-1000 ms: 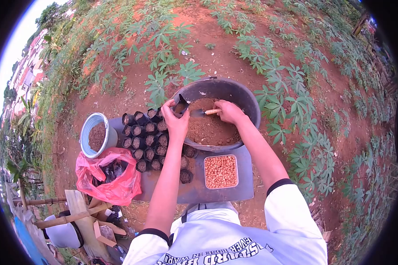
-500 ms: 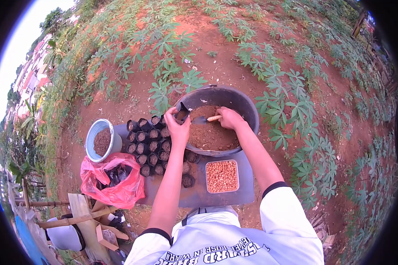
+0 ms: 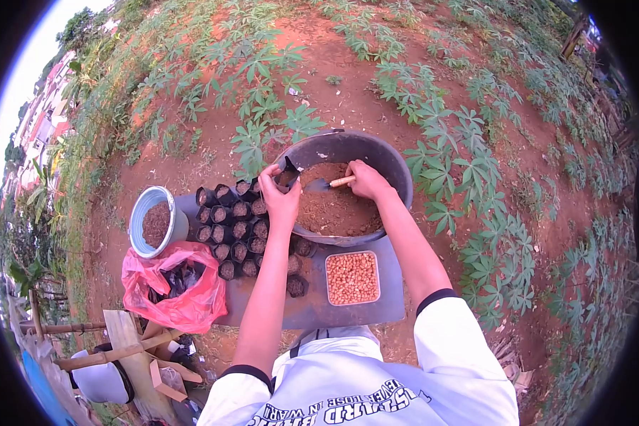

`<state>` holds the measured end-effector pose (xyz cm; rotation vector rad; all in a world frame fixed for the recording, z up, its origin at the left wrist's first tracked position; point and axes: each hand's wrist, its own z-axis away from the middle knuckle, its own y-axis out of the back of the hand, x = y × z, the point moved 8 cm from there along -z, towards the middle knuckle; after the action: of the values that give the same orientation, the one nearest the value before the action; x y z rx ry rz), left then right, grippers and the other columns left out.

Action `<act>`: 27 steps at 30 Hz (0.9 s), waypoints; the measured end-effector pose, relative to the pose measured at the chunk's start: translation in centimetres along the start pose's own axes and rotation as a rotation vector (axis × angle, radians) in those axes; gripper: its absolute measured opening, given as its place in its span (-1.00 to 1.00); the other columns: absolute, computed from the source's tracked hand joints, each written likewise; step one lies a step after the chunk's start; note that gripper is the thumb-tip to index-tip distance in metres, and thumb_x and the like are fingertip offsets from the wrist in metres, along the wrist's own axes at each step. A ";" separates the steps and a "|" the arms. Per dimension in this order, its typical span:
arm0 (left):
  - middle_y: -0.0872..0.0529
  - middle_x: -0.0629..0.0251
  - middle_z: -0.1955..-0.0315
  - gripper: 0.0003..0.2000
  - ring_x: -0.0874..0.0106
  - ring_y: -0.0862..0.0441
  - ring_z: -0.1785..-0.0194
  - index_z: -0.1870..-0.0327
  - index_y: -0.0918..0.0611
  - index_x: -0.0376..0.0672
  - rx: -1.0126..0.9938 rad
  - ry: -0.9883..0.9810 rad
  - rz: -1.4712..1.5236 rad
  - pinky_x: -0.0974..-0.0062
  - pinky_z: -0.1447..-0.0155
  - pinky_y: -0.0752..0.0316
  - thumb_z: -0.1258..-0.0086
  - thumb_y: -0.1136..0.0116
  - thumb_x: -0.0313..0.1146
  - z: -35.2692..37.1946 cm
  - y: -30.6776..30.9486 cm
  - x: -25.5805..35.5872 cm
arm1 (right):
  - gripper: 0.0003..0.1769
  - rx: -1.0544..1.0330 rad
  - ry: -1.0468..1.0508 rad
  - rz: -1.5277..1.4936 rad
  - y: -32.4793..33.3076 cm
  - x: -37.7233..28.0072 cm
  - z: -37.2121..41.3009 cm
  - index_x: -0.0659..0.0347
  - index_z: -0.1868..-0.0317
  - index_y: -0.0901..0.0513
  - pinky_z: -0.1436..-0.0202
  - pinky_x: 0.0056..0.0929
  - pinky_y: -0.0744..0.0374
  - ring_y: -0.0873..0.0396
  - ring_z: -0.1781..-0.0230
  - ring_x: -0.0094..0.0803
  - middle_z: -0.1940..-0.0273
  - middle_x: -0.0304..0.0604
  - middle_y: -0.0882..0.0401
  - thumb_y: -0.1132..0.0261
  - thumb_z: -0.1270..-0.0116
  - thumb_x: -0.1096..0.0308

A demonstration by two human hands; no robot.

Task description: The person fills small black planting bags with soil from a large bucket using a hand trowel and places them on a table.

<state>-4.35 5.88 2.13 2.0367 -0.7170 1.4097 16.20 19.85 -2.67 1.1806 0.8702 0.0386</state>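
Over the left rim of a large dark basin of brown soil, my left hand is closed on a small black plastic bag. My right hand, inside the basin, grips the wooden handle of a small trowel. The trowel's grey blade points left towards the bag, just above the soil. Rows of soil-filled black bags stand on the table left of the basin, partly hidden by my left forearm.
On the grey table are a clear box of orange-yellow kernels, a light blue bucket of soil and a pink plastic bag holding black plastic. Leafy plants grow beyond the basin. Wooden pieces lie at lower left.
The whole view has shifted slightly. The trowel blade has turned a little beside the black bag, and its handle now slants up to the right. Both hands keep their holds.
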 end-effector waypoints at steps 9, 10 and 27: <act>-0.39 0.13 -0.08 -0.46 0.50 -0.59 0.25 -0.21 -0.40 -0.20 -0.008 0.044 0.159 0.58 0.34 -0.67 -0.21 -0.38 -0.60 0.0 -0.2 -0.4 | -0.83 -0.036 -0.001 -0.034 -0.2 -0.2 0.1 0.28 0.18 -0.60 -0.13 -0.15 -0.54 -0.60 -0.03 0.02 0.08 0.10 -0.62 -0.27 -0.19 0.53; -0.39 0.13 -0.09 -0.46 0.49 -0.60 0.23 -0.21 -0.40 -0.20 -0.011 0.054 0.165 0.57 0.33 -0.68 -0.22 -0.38 -0.60 0.0 -0.2 -0.6 | -0.83 -0.059 -0.024 -0.050 -0.5 0.0 -0.2 0.28 0.17 -0.60 -0.13 -0.15 -0.54 -0.59 -0.04 0.03 0.08 0.10 -0.62 -0.28 -0.20 0.53; -0.47 0.15 -0.03 -0.41 0.24 -0.47 -0.15 -0.17 -0.45 -0.19 0.015 0.030 0.010 0.34 -0.17 -0.41 -0.09 -0.48 -0.47 -0.2 0.1 -0.7 | -0.85 -0.059 0.006 -0.145 0.2 -0.4 0.9 0.24 0.14 -0.56 -0.14 -0.12 -0.52 -0.59 -0.05 -0.01 0.05 0.03 -0.61 -0.30 -0.30 0.50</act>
<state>-4.76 6.08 1.53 2.0215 -0.7071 1.4529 16.49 19.03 -2.20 1.0609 0.9520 -0.0498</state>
